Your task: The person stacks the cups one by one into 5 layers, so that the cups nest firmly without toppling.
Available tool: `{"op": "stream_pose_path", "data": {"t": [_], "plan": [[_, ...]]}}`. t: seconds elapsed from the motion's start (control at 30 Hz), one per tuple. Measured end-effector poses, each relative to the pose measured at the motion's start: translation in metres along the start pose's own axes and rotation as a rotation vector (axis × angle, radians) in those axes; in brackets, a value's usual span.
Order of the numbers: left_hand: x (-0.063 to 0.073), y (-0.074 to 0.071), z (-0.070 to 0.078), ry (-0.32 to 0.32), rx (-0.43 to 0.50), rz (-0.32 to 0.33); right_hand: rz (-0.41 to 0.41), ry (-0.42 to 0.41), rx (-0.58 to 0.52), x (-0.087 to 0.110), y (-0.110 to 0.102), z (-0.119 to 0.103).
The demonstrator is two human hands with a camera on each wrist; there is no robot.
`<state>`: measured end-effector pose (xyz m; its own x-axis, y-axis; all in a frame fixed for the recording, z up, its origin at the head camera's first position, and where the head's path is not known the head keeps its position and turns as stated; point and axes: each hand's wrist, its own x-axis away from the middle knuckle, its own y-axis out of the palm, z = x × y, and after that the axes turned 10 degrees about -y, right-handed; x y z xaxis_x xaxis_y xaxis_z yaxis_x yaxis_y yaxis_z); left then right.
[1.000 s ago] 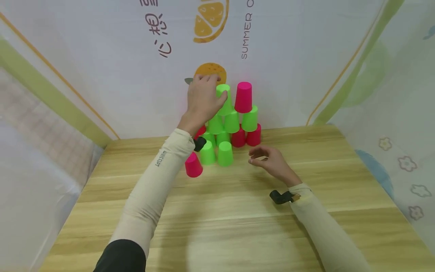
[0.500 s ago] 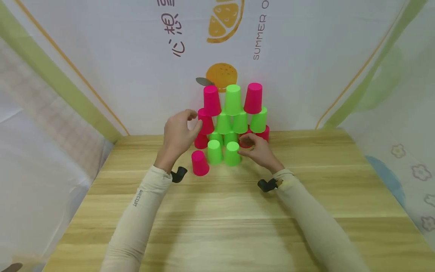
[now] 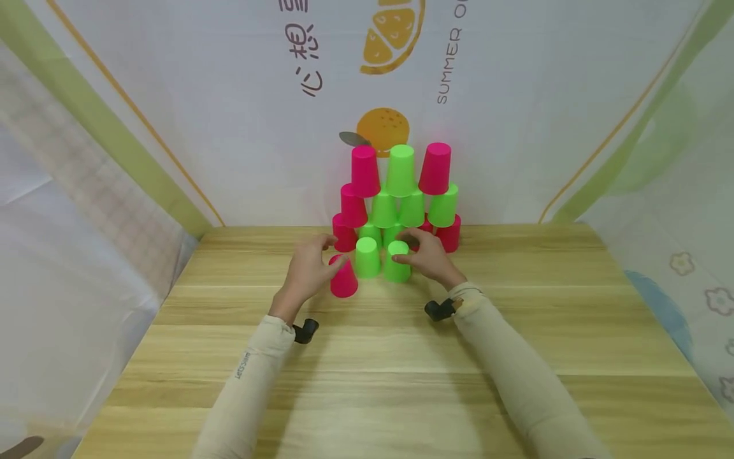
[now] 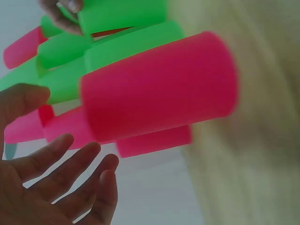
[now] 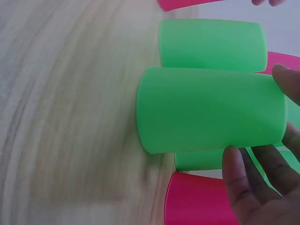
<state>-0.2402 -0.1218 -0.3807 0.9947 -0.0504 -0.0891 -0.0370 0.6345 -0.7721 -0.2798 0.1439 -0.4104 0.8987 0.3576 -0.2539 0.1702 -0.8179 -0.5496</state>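
Upside-down pink and green plastic cups form a tiered stack (image 3: 385, 210) against the back wall. A short row stands in front of it: a pink cup (image 3: 343, 282), a middle green cup (image 3: 367, 257) and a right green cup (image 3: 395, 271). My right hand (image 3: 430, 258) holds that right green cup near its top, thumb on one side and fingers on the other, as the right wrist view shows on the green cup (image 5: 211, 110). My left hand (image 3: 306, 271) is beside the pink cup, fingers spread; the left wrist view shows a gap from the pink cup (image 4: 159, 89).
On the stack's top tier, a pink cup (image 3: 364, 171), a green cup (image 3: 401, 170) and another pink cup (image 3: 435, 169) stand side by side. The wooden table (image 3: 378, 382) reaches to a white printed curtain (image 3: 258, 146) behind. A black wrist camera (image 3: 440, 310) sits under the right wrist.
My left hand has come down from the top of the stack to the front pink cup. The right hand has moved left and taken hold of the right green cup.
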Motion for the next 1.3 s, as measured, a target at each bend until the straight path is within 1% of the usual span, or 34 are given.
{"op": "stream_pose_path", "data": {"t": [0.1, 0.27, 0.37, 0.47, 0.63, 0.83, 0.97, 1.1, 1.17, 1.3], "plan": [[0.004, 0.007, -0.006, -0.02, 0.012, -0.044, -0.006, 0.001, -0.002, 0.001, 0.0, -0.001], [0.01, 0.017, -0.011, -0.045, 0.049, -0.079, -0.023, -0.005, 0.019, 0.002, -0.001, 0.001], [0.012, 0.021, -0.012, -0.057, 0.073, -0.079, -0.034, -0.007, 0.051, 0.003, -0.002, 0.003], [0.013, 0.023, -0.014, -0.052, 0.084, -0.065, -0.034, -0.021, 0.077, 0.003, -0.005, 0.003], [0.015, 0.025, -0.017, -0.045, 0.093, -0.052, -0.028, -0.055, 0.122, 0.002, -0.017, -0.005], [0.015, 0.027, -0.017, -0.047, 0.117, -0.056, -0.038, -0.055, 0.118, 0.0, -0.042, -0.029], [0.015, 0.027, -0.018, -0.059, 0.123, -0.065, -0.062, -0.084, 0.145, -0.006, -0.06, -0.051], [0.015, 0.026, -0.021, -0.071, 0.115, -0.071, -0.087, -0.119, 0.18, -0.015, -0.079, -0.076], [0.015, 0.026, -0.021, -0.075, 0.114, -0.074, -0.098, -0.134, 0.18, -0.021, -0.089, -0.088], [0.015, 0.026, -0.021, -0.074, 0.113, -0.082, -0.104, -0.171, 0.21, -0.034, -0.109, -0.108]]}}
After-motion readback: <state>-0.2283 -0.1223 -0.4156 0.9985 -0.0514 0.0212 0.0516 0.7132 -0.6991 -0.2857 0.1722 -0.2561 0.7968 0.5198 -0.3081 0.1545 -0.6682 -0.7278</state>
